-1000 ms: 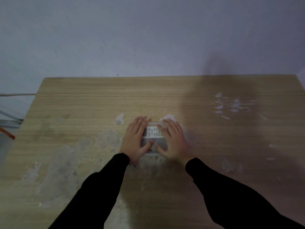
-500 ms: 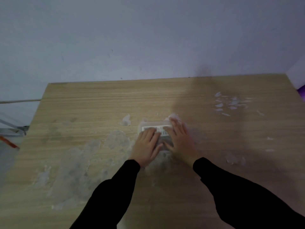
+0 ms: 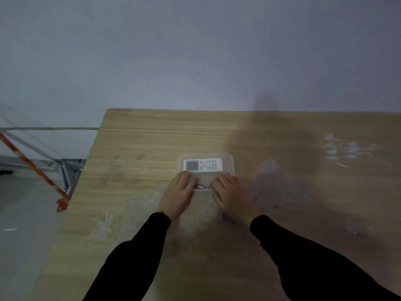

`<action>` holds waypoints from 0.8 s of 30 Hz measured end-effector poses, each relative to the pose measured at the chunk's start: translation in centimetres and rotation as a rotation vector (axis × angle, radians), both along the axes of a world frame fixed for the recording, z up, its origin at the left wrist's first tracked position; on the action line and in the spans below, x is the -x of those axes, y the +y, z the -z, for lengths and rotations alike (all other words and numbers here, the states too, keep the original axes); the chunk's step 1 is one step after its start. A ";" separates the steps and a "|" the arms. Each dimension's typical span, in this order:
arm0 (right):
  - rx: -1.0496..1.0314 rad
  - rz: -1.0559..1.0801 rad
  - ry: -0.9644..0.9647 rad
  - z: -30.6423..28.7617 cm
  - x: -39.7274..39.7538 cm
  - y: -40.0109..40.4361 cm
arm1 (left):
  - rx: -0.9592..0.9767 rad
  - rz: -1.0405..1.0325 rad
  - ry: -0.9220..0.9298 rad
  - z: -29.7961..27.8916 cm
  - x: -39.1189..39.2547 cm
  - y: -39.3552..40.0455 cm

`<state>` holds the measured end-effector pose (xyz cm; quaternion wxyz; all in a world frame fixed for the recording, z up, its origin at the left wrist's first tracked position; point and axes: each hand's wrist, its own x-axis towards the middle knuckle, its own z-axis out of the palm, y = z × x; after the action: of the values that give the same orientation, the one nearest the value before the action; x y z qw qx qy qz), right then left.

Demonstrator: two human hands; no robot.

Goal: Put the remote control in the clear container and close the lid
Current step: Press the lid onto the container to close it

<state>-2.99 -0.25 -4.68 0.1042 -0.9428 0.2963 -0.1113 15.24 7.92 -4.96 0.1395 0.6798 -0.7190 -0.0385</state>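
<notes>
A clear container with its lid on sits in the middle of the wooden table. Inside it, seen through the lid, a white remote control lies sideways with its small grey screen to the left. My left hand rests with its fingers on the near left part of the lid. On the near right part lies my right hand, fingers pressed on the lid. The near edge of the container is hidden by my fingers.
The table's left edge runs diagonally; beyond it stand an orange bar and a grey metal frame on the floor. White scuffs and flakes mark the table at right. A grey wall rises behind the far edge.
Both hands have slid back from covering the lid to its near edge, uncovering the remote. The view has shifted left, so the table's left edge and the floor show more.
</notes>
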 end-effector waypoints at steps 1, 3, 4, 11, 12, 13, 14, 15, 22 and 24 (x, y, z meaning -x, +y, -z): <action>-0.021 -0.041 0.006 0.0 -1.5 0.1 | 0.007 -0.036 -0.016 -0.1 -1.5 0.2; -0.047 -0.105 0.045 0.0 -5.1 0.1 | -0.020 -0.122 -0.070 -0.5 -4.9 0.3; -0.038 -0.113 0.086 -0.1 -7.0 0.1 | -0.045 -0.172 -0.088 -0.7 -6.6 0.3; 0.035 -0.056 0.255 -1.5 -17.3 -0.5 | -0.176 -0.452 -0.047 -2.5 -15.2 -1.7; 0.046 -0.079 0.257 -1.5 -18.7 -1.0 | -0.194 -0.473 -0.043 -2.3 -16.4 -2.2; 0.045 -0.103 0.257 -1.5 -19.8 -1.5 | -0.210 -0.489 -0.048 -2.0 -17.4 -2.6; 0.037 -0.126 0.256 -1.4 -21.0 -2.0 | -0.242 -0.505 -0.052 -1.6 -18.4 -2.9; 0.020 -0.141 0.253 -1.4 -21.8 -2.5 | -0.288 -0.517 -0.051 -1.3 -19.2 -3.2; -0.123 -0.210 0.296 -1.1 -26.0 -6.3 | -0.406 -0.546 -0.055 -1.3 -23.2 -5.9; -0.172 -0.232 0.348 -1.3 -26.6 -7.5 | -0.430 -0.548 -0.079 -1.4 -24.1 -6.5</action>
<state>23.58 -7.79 -3.33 0.1436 -0.9632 0.2079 0.0916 39.30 1.37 -3.59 -0.0297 0.8623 -0.4902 -0.1237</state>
